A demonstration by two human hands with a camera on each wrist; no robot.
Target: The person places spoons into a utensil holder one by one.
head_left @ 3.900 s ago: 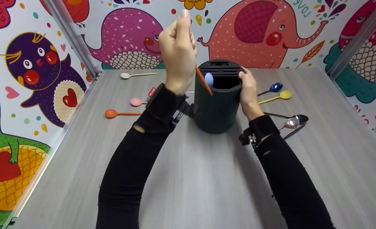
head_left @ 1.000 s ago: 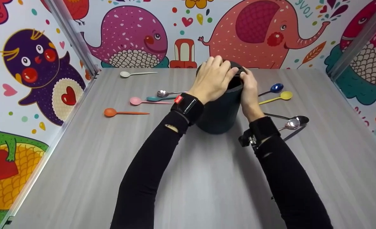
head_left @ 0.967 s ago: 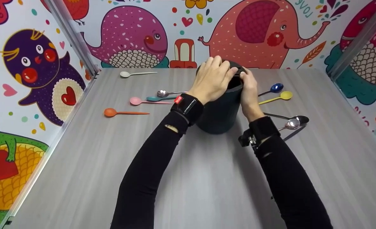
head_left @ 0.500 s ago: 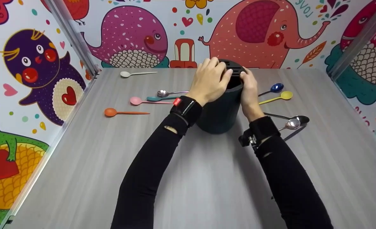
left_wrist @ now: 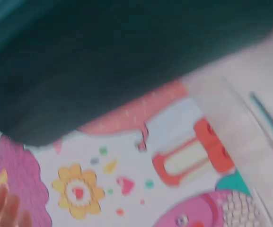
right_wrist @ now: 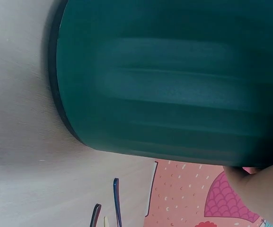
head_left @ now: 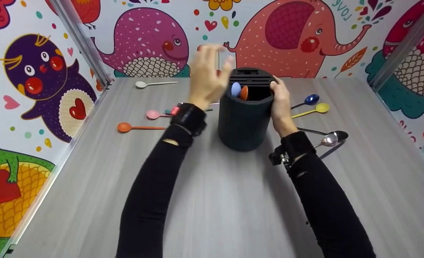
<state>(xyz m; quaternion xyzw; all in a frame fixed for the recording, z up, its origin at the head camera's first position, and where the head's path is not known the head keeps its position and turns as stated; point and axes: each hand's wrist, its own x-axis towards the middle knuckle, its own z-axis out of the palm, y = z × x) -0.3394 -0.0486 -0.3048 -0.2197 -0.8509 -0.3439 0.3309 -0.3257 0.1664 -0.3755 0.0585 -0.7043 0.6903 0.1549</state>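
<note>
A dark green utensil holder (head_left: 246, 125) with a black slotted top stands upright on the table. My right hand (head_left: 281, 104) grips its right side, thumb over the rim. Inside the front opening, the heads of a light blue spoon (head_left: 236, 89) and an orange spoon (head_left: 244, 93) show; their handles are hidden. My left hand (head_left: 207, 73), blurred by motion, is raised left of the rim with fingers spread and holding nothing. The left wrist view shows its fingertips at the lower corner, apart from the holder's wall (left_wrist: 127, 61). In the right wrist view the holder's base meets the table.
Left of the holder lie a white spoon (head_left: 141, 84), a pink spoon (head_left: 153, 114), another orange spoon (head_left: 124, 127) and others partly behind my left wrist. To the right lie blue (head_left: 311, 99), yellow (head_left: 322, 107), silver (head_left: 329, 139) and black spoons. Patterned walls enclose the table.
The orange spoon my left hand held over the holder now stands inside it. My left hand has let go, then moved from the rim up and left. My right hand has stayed put.
</note>
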